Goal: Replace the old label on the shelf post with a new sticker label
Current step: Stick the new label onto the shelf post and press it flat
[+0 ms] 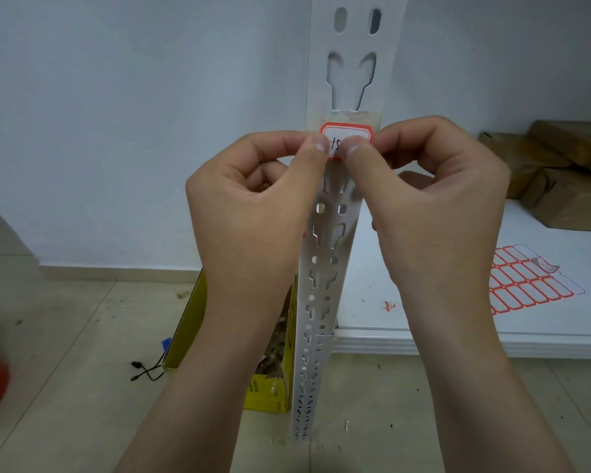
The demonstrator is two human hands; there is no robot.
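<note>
A white perforated shelf post (325,268) runs up the middle of the view. A red-bordered white sticker label (347,133) with handwritten digits sits against the post's front, just below a strip of yellowish tape residue (352,116). My left hand (253,213) pinches the label's left side between thumb and forefinger. My right hand (434,206) pinches its right side the same way. Both thumbs cover the label's lower half, so I cannot tell whether it is stuck down.
A sheet of red-bordered blank stickers (526,281) lies on the white shelf board (423,336) at right, with a small torn red scrap (388,306) nearby. Brown wrapped parcels (560,172) sit at the shelf's back right. A yellow box (191,319) of scraps stands on the tiled floor left of the post.
</note>
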